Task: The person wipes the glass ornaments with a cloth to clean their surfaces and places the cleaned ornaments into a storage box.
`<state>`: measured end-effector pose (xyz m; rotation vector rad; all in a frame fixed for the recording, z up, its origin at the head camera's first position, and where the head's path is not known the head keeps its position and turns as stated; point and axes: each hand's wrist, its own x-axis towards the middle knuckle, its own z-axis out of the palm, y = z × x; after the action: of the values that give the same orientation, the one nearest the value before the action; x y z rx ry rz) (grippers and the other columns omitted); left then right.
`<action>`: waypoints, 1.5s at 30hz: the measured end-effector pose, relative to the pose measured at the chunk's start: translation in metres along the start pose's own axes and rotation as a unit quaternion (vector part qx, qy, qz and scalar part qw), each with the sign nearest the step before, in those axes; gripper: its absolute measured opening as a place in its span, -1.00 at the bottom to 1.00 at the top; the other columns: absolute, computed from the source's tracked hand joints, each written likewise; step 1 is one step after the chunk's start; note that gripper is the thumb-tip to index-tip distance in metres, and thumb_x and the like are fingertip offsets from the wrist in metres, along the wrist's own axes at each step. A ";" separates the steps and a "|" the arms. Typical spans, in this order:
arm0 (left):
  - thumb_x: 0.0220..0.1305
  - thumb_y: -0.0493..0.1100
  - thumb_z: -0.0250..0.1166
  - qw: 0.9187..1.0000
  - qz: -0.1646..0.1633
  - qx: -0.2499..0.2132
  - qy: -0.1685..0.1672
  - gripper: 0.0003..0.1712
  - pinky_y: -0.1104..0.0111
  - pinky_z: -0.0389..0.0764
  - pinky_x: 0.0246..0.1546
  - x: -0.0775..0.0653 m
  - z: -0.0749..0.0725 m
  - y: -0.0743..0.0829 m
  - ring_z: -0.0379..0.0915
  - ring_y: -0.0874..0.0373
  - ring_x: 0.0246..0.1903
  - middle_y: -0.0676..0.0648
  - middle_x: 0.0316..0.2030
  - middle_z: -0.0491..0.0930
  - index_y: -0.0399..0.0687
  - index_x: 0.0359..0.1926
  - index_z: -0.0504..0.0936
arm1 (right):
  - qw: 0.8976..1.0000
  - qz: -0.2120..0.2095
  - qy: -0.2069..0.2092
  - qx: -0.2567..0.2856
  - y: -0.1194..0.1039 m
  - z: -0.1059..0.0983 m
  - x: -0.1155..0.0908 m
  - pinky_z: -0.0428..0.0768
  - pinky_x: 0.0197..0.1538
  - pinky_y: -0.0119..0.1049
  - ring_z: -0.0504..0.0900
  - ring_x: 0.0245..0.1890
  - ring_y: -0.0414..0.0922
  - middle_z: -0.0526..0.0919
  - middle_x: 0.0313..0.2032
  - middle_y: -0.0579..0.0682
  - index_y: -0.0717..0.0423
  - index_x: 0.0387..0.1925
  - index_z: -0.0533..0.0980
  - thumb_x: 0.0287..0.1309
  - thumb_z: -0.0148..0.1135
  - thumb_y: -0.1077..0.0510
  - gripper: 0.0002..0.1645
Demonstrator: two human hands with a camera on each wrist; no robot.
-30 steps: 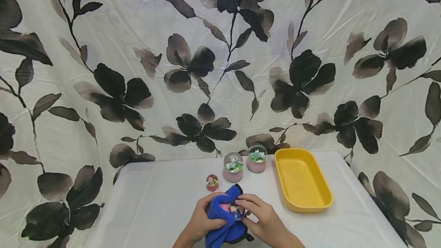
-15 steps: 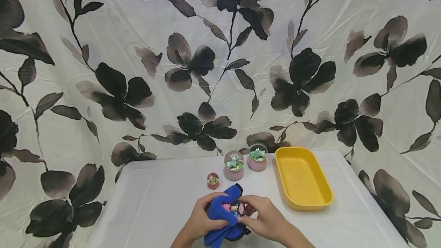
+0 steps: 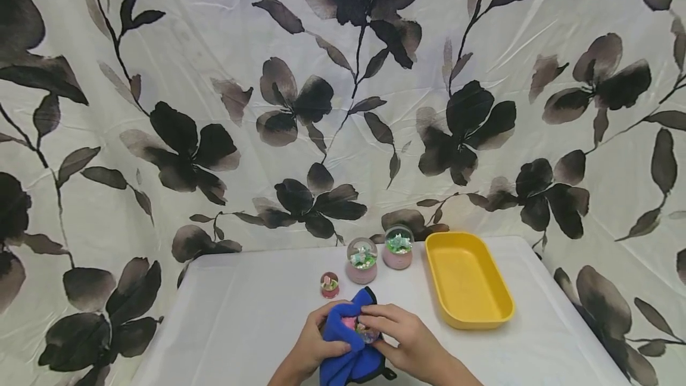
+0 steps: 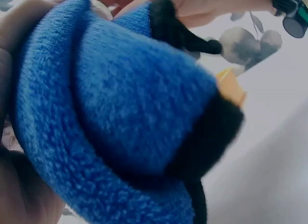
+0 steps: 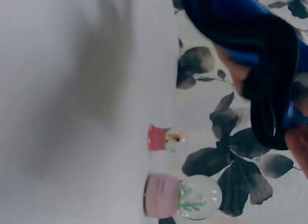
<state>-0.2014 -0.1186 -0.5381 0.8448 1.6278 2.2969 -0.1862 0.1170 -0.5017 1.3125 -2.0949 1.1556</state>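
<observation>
In the head view my left hand (image 3: 316, 341) grips a blue cloth (image 3: 339, 363) with black edging, its thumb across the front fold. Wrapped partly in that cloth is a small snow globe (image 3: 368, 335) with some pink showing; the rest is hidden by cloth and fingers. My right hand (image 3: 404, 335) holds the globe from the right, fingers over the top and thumb below. Up close in the left wrist view, the cloth (image 4: 139, 98) covers most of the frame. Cloth and part of a hand appear at the right wrist view's upper right.
Beyond the hands stand a tiny red-based snow globe (image 3: 329, 285) and two larger pink-based snow globes, the nearer one (image 3: 362, 261) and the farther one (image 3: 398, 247). A yellow tray (image 3: 470, 282) sits at the right on the white-covered table (image 3: 230, 314). Floral fabric hangs behind.
My right fingers have shifted over the globe, from its right side to across its top, covering more of it. The left hand keeps its grip on the cloth.
</observation>
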 end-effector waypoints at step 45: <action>0.06 -0.37 0.35 0.997 -0.038 0.024 0.063 -0.41 0.18 0.56 -0.03 -0.015 0.004 -0.012 0.53 -0.03 -0.03 -0.25 0.02 0.54 -0.34 0.17 0.46 | 0.996 0.082 0.002 0.042 0.010 0.021 -0.012 0.60 -0.10 -0.32 0.58 -0.06 -0.22 0.58 0.01 -0.10 0.05 0.20 0.42 0.22 0.31 0.12 -0.47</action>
<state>-0.1891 -0.1179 -0.5533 0.6474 1.7429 2.3093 -0.1881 0.1080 -0.5266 1.1911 -2.2072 1.3270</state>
